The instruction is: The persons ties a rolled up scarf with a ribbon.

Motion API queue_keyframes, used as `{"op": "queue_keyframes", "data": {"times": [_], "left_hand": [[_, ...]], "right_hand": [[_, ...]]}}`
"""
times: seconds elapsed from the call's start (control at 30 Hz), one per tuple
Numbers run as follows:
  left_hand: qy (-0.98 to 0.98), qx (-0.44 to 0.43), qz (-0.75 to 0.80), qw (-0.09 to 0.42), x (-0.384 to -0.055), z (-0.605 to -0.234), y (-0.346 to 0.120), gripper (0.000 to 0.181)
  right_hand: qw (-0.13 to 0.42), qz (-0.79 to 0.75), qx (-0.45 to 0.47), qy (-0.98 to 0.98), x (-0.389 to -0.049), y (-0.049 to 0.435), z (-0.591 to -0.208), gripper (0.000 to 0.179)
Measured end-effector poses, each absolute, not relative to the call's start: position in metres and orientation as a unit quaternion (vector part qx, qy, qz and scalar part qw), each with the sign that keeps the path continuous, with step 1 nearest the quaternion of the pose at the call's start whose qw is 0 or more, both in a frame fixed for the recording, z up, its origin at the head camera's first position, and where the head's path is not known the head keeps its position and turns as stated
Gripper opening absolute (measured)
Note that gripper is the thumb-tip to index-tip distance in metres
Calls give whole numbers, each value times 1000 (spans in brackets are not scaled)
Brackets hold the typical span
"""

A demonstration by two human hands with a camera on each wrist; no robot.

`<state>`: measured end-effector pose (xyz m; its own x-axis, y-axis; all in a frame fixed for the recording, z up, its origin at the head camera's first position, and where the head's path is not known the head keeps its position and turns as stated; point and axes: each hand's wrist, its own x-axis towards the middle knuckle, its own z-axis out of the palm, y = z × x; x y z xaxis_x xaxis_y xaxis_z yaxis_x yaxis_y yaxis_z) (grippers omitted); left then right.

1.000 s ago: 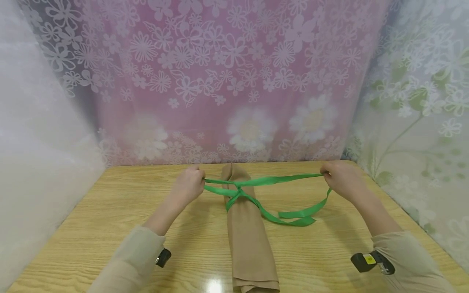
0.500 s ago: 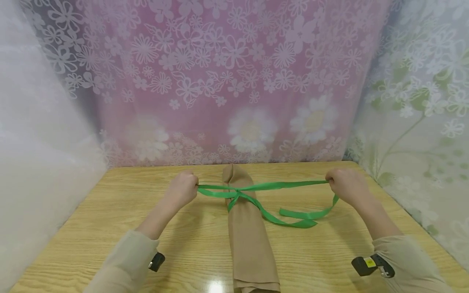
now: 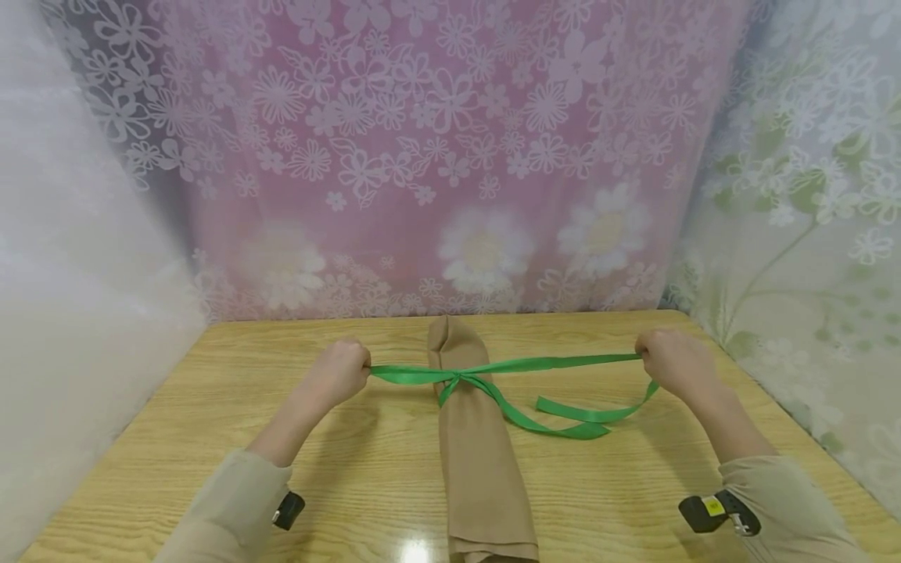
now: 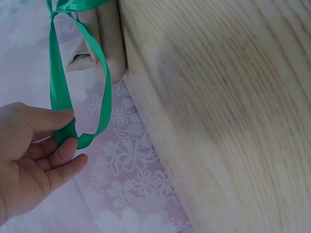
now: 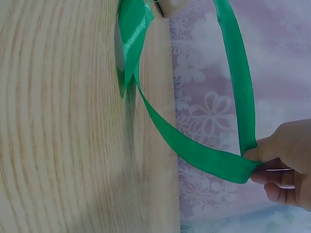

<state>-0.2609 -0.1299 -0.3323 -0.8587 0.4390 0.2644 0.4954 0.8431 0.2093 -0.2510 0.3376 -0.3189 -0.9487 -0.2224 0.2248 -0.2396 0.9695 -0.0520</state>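
Observation:
A rolled brown cloth (image 3: pixel 482 469) lies lengthwise on the table, bound near its far end by a green ribbon (image 3: pixel 521 365) with a knot on top. My left hand (image 3: pixel 342 371) pinches a loop of the ribbon left of the roll; in the left wrist view the thumb and fingers (image 4: pixel 65 150) hold the loop's end. To the right, my right hand (image 3: pixel 676 361) pinches another length, drawn nearly straight from the knot. Its free tail hangs below that hand, as the right wrist view shows with the ribbon (image 5: pixel 194 153) bent at the fingertips. A second tail lies right of the roll.
The wooden table (image 3: pixel 232 391) ends at a back edge against a pink flowered curtain (image 3: pixel 394 156). Pale curtains hang on the left and right (image 3: pixel 809 234). A small black camera sits on each wrist.
Both hands have moved apart and slightly nearer, the left going further. The loop on the left has narrowed, and the ribbon has drawn tighter and lower at the knot.

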Motion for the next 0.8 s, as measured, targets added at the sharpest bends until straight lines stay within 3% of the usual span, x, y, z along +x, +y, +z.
{"op": "queue_keyframes", "data": {"times": [0.3,0.57,0.8], "left_hand": [[-957,-245,-137,73,-258,-335,-135,8],[-954,-254,-141,80,-257,-338,-139,8],[-961,-228,-128,86,-260,-339,-147,10]], "right_hand": [[92,38,106,-989,-249,341,-322,26],[80,27,99,-992,-248,346,-326,24],[109,44,103,-988,-250,350,-327,24]]}}
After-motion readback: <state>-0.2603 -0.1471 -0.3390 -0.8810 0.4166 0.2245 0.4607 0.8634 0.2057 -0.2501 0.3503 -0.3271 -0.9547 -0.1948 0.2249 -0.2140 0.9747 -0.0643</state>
